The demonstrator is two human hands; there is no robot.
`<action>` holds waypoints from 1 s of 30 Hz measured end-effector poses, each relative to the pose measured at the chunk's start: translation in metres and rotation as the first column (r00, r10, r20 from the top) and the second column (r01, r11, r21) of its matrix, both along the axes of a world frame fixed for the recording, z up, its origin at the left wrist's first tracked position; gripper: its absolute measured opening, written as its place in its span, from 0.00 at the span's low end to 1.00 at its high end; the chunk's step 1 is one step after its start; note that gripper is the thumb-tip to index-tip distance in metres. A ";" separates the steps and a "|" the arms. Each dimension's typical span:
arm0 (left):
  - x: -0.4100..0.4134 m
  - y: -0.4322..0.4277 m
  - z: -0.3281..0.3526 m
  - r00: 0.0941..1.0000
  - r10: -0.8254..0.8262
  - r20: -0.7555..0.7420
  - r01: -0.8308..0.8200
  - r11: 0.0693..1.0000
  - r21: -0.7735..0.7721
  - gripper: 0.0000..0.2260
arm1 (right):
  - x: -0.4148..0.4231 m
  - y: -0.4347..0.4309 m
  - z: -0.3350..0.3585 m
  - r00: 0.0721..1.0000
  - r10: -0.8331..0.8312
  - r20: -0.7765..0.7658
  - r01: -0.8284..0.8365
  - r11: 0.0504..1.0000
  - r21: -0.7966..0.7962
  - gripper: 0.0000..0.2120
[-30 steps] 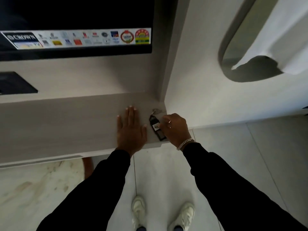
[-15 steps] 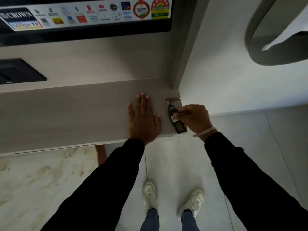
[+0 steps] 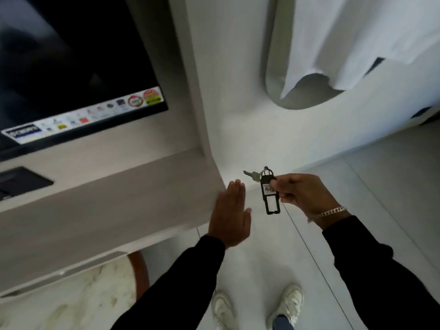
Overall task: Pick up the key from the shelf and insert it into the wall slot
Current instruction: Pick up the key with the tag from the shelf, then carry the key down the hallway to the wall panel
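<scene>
Step in hand, as judged: carrying the key to the wall slot, the pickup being complete. No slot can be identified in this view, so the next move calls for finding it before the hand commits to a line of approach.

Right hand (image 3: 302,194): closed in a pinch on the black tag (image 3: 270,194) of the key (image 3: 252,175). The thumb and forefinger grip the tag at its white label. The tag hangs roughly upright, its open lower loop below the fingers. The metal key sticks out from the top of the tag, up and to the left of the hand, its tip pointing left. Key and tag are in the air, clear of the shelf (image 3: 107,210), just beyond its right end and in front of the white wall (image 3: 238,103).

Recommendation: the grip is on the tag, not on the key, so the blade may swing on its ring. For a clean insertion, shift the fingers onto the key's head, or steady the blade, and square it to the slot before pushing. Do not force it.

Left hand (image 3: 229,215): open and flat, fingers together and extended, holding nothing. It sits left of the right hand, over the shelf's right corner; whether it touches the surface cannot be told owing to blur.

Both forearms are in dark sleeves; a bracelet (image 3: 328,213) sits at the right wrist.
</scene>
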State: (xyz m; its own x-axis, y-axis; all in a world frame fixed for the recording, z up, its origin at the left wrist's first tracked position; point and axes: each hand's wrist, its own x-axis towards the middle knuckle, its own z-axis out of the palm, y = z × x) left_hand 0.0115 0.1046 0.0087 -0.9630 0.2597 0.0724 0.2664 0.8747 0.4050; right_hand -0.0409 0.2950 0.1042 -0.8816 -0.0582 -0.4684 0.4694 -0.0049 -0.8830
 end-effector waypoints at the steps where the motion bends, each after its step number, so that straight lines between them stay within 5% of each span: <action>1: -0.002 0.016 0.008 1.000 -0.004 -0.020 0.005 0.999 0.039 0.28 | 0.004 0.016 0.006 0.999 -0.035 -0.010 0.034 0.999 -0.015 0.03; 8: -0.022 0.132 0.058 0.971 -0.129 -0.203 0.158 0.978 0.136 0.29 | 0.036 0.147 0.046 0.958 -0.269 -0.103 0.266 0.963 -0.041 0.09; 16: -0.055 0.280 0.112 0.853 -0.344 -0.392 0.408 0.908 0.092 0.26 | 0.081 0.304 0.083 0.889 -0.432 -0.153 0.429 0.902 -0.055 0.02; 30: -0.154 0.500 0.136 0.687 -0.619 -0.380 0.716 0.666 0.210 0.27 | 0.056 0.481 0.095 0.672 -0.705 -0.227 0.703 0.703 -0.104 0.02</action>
